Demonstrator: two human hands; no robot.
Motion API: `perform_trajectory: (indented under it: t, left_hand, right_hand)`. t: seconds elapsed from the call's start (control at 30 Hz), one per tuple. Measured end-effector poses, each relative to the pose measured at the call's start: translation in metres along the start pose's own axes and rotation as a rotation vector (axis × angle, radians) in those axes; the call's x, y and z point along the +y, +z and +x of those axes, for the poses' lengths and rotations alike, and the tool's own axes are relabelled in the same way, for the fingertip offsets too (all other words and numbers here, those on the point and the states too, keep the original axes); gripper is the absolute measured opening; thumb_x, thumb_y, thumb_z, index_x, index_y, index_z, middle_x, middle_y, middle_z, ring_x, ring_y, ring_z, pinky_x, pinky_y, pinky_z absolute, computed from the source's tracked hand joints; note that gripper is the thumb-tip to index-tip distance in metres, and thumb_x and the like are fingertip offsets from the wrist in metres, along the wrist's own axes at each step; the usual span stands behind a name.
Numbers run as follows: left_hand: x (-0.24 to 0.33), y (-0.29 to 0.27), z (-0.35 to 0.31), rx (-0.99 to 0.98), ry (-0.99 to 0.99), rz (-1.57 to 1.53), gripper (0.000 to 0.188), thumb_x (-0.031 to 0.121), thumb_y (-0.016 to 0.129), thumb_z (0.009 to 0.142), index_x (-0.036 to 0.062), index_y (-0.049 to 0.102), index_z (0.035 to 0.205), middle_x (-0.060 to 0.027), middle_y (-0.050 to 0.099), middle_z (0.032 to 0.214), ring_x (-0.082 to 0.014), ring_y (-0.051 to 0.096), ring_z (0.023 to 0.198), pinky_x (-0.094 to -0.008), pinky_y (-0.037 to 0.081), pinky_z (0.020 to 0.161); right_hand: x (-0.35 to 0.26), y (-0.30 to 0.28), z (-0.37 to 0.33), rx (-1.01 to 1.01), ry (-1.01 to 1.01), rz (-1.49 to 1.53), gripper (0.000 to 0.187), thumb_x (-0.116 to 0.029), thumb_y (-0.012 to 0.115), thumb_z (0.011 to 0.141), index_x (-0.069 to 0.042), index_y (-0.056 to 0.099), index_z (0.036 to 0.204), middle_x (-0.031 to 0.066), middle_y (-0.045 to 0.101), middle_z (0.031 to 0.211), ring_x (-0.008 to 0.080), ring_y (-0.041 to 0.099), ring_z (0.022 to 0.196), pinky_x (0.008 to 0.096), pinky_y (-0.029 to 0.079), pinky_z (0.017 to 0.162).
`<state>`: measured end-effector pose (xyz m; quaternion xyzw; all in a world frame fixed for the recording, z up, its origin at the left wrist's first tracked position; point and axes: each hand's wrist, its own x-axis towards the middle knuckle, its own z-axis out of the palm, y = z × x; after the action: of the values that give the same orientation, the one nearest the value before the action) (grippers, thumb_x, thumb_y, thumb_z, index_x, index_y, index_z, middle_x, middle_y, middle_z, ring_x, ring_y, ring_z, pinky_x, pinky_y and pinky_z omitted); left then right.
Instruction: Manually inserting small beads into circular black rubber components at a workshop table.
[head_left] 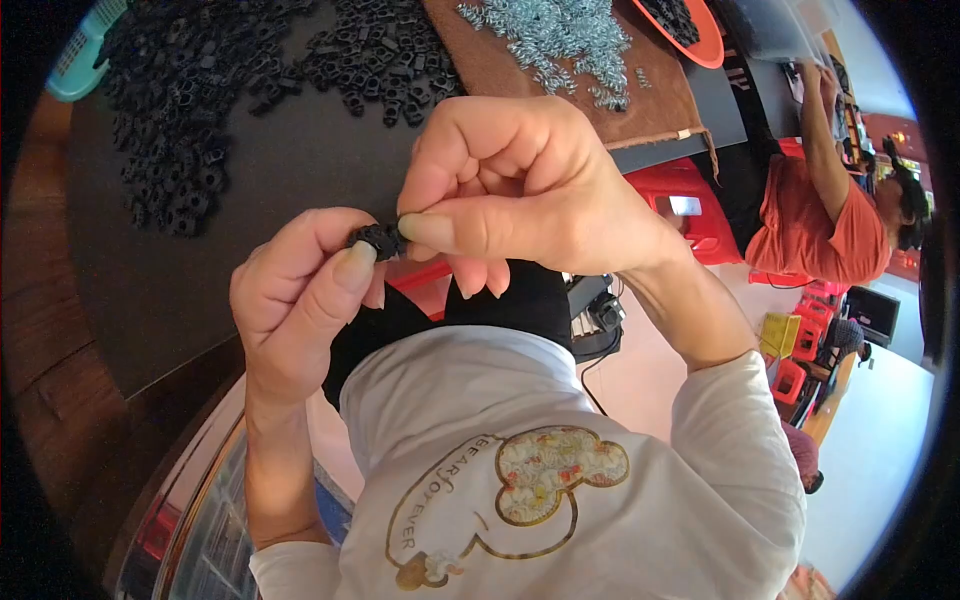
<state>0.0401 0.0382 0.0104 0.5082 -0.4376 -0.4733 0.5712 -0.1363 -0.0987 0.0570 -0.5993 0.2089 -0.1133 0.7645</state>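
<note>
Between thumb and fingers, my left hand [300, 300] pinches a small black plastic part [374, 240]. From the other side my right hand [510, 190] grips the end of the same part, or a second black piece touching it; its fingertips hide which. Both hands meet in front of my body, just off the table's near edge. Beyond them, a large heap of small black plastic parts [180, 110] covers the far left of the dark table [300, 165]. A second pile of black parts [375, 60] lies beside it. Small shiny metal springs [560, 40] are heaped on a brown cloth [640, 95].
An orange bowl [690, 30] with dark pieces stands at the far right of the table, a turquoise basket [80, 60] at the far left. Red stools [690, 205] are to the right. A person in an orange shirt [825, 225] works there; other people are farther back.
</note>
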Motion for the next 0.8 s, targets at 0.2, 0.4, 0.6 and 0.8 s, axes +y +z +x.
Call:
perform_trajectory:
  t: [0.2,0.4,0.6,0.8]
  left_hand:
    - [0.001,0.001,0.002,0.000,-0.006,-0.015,0.029,0.023,0.060,0.095,-0.0032,0.063,0.107,-0.0015,0.064,0.079,-0.0027,0.049,0.058,-0.0172,0.032,0.049]
    - [-0.001,0.001,0.000,-0.006,0.036,0.041,0.028,0.021,0.060,0.095,-0.0043,0.062,0.108,-0.0013,0.063,0.079,-0.0023,0.048,0.058,-0.0168,0.031,0.048]
    - [-0.002,0.001,0.000,0.023,0.038,0.040,0.028,0.020,0.060,0.096,-0.0045,0.063,0.109,-0.0014,0.063,0.079,-0.0019,0.047,0.057,-0.0163,0.029,0.047]
    - [-0.002,0.005,-0.001,0.035,0.053,0.088,0.029,0.020,0.060,0.096,-0.0049,0.063,0.110,-0.0012,0.062,0.079,-0.0017,0.046,0.057,-0.0162,0.029,0.047]
  right_hand:
    - [0.004,0.006,0.000,0.057,-0.091,-0.071,0.003,-0.002,0.063,0.088,-0.001,0.061,0.086,0.0038,0.064,0.070,0.0065,0.060,0.054,0.0209,0.047,0.039]
    - [0.012,0.007,-0.001,0.016,-0.190,-0.067,0.002,-0.001,0.061,0.089,-0.002,0.059,0.087,0.0034,0.064,0.072,0.0056,0.060,0.056,0.0197,0.045,0.039]
    - [0.008,0.013,-0.002,0.082,-0.156,-0.111,0.008,0.009,0.063,0.088,0.002,0.059,0.087,0.0045,0.059,0.077,0.0069,0.063,0.060,0.0170,0.047,0.048]
    - [0.012,0.013,-0.003,0.097,-0.224,-0.095,0.009,0.010,0.062,0.088,0.002,0.059,0.086,0.0041,0.058,0.075,0.0064,0.062,0.059,0.0170,0.045,0.047]
